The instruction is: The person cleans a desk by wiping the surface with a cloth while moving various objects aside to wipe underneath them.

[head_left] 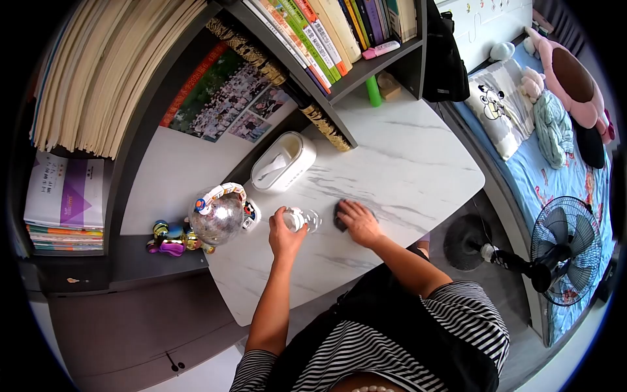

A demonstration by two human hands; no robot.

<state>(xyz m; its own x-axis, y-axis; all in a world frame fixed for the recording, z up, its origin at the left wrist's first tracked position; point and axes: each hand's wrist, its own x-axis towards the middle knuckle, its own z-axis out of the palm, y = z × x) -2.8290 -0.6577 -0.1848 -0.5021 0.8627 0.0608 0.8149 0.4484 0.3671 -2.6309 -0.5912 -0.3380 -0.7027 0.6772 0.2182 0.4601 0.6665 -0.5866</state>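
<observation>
Both hands are busy over the desk (424, 163). L hand (285, 232) is part-closed, thumb & fingers curled round a clear cup (304, 220); can't tell if its base is on the desk or just off it. R hand (359, 224) is fairly flat, palm down on a dark cloth (338, 219), which lies on the desk; can't see how much is bunched underneath. Cloth's at 3 o'clock from the cup, near it, w/ a strip of desk between.

My read: job's approx. midway. Cloth looks in use & cup's in hand, so neither is put away yet. Which bits of desk are done, I can't say, no clear mark shows it. Prob. left: spots round the globe (222, 221) at 9 o'clock from the cup, round the white box (294, 181) at 12, & by the green tube (373, 91) at 1 o'clock from the cloth. Those look untouched for now; no hand's on them.
</observation>
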